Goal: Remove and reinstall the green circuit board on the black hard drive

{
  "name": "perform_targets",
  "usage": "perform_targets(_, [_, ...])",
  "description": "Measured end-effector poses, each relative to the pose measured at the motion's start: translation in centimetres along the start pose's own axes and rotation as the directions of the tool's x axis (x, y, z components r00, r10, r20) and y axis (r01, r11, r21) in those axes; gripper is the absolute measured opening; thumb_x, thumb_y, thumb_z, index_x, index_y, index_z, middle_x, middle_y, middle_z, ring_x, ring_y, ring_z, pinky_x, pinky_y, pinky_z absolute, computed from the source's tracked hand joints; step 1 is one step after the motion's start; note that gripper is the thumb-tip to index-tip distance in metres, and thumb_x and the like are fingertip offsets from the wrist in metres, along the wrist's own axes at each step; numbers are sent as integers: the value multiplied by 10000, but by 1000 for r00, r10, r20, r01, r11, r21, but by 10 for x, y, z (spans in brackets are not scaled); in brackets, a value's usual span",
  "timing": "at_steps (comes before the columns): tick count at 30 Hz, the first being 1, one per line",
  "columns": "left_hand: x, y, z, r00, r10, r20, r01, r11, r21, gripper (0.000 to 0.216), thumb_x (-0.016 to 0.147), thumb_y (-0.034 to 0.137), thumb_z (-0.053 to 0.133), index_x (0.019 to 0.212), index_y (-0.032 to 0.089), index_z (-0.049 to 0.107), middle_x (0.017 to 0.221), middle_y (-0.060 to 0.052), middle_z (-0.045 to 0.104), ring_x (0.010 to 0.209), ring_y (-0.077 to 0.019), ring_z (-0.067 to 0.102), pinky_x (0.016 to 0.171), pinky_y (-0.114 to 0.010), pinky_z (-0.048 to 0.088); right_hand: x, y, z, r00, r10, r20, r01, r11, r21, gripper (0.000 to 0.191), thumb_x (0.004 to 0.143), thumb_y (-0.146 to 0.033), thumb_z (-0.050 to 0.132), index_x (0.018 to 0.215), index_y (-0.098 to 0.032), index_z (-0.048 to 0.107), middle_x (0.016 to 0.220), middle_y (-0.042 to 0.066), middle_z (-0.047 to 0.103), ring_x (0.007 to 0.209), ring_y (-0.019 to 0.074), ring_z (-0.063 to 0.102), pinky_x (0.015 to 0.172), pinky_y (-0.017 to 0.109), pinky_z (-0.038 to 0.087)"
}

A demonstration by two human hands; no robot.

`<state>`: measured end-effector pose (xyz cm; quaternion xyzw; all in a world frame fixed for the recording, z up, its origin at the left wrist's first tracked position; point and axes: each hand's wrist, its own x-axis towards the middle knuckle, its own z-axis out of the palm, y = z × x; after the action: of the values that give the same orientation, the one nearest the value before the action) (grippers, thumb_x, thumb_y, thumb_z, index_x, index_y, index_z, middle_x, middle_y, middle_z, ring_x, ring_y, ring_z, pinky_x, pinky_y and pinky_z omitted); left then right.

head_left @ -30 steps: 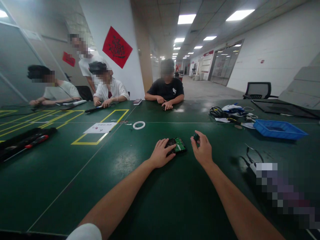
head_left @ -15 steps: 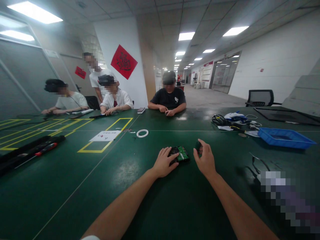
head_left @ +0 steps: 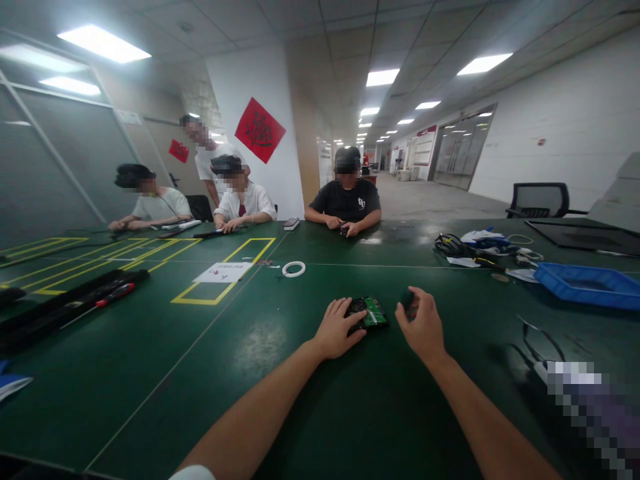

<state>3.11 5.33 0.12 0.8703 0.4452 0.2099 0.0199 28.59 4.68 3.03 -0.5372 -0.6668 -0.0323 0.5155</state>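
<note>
On the green table in front of me lies a hard drive (head_left: 376, 313) with its green circuit board facing up. My left hand (head_left: 336, 330) grips its left side, fingers across the top and thumb along the near edge. Just right of the drive and apart from it, my right hand (head_left: 424, 327) is curled round a small dark piece (head_left: 409, 303) between thumb and fingers. The fingers partly cover that piece, so I cannot make out its kind.
A blue tray (head_left: 590, 283) and a heap of cables (head_left: 450, 245) are at the right. A white ring (head_left: 293, 269) and a paper sheet (head_left: 223, 272) lie beyond my left hand. At left is a red-handled screwdriver (head_left: 115, 295). Several people sit or stand across the table.
The view has turned slightly left, so everything appears farther right. Both hands keep nearly the same places relative to the hard drive. The person opposite has shifted their hands.
</note>
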Motion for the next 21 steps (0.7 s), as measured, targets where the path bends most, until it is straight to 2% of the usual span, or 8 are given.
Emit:
perform_targets(9, [0, 1, 0, 1000, 2, -7, -2, 1000, 1, 559, 937, 541, 572, 1465, 377, 493, 1619, -64, 283, 1477, -341, 259, 1191, -582, 216, 0, 1, 2, 998, -59, 34, 58, 998, 31, 505, 916, -358, 598, 1370, -186, 456, 1189, 156, 599, 819, 232, 669, 687, 416, 613])
perform_targets(15, [0, 0, 1, 999, 24, -30, -23, 1000, 15, 542, 943, 530, 566, 1458, 372, 504, 1606, -71, 301, 1470, -336, 273, 1191, -575, 221, -2, -5, 3, 994, -53, -92, 63, 991, 114, 531, 912, -354, 637, 1379, -187, 448, 1167, 146, 640, 855, 234, 687, 732, 420, 628])
perform_targets(21, [-1, -1, 3, 999, 30, -37, -28, 999, 32, 544, 936, 514, 586, 1454, 363, 510, 1598, -82, 311, 1463, -339, 285, 1180, -586, 236, -7, -13, 8, 993, -103, -55, 111, 978, 174, 538, 914, -339, 655, 1388, -204, 442, 1201, 138, 632, 903, 225, 691, 786, 414, 631])
